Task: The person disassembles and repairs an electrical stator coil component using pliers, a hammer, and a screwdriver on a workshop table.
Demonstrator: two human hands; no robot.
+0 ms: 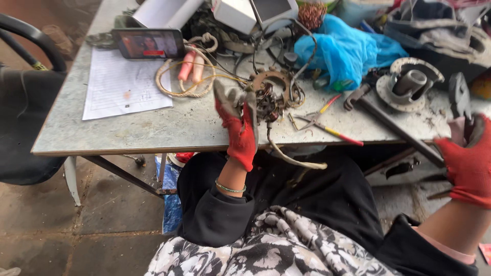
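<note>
Stator point(270, 97) — pliers point(319, 120), blue bag point(348, 51) beside

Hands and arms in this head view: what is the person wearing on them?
Both the left hand and the right hand wear red work gloves with worn grey fingertips. A thin beaded bracelet circles the left wrist. Black sleeves are pushed back, with a pink cuff showing under the right one.

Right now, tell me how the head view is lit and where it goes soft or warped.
Head view: flat, even daylight, no hard shadows; faint glare on the phone screen. The left hand on the wound coil part is fairly sharp; the right hand at the edge is smeared. The table edge bows from wide-angle distortion.
</note>
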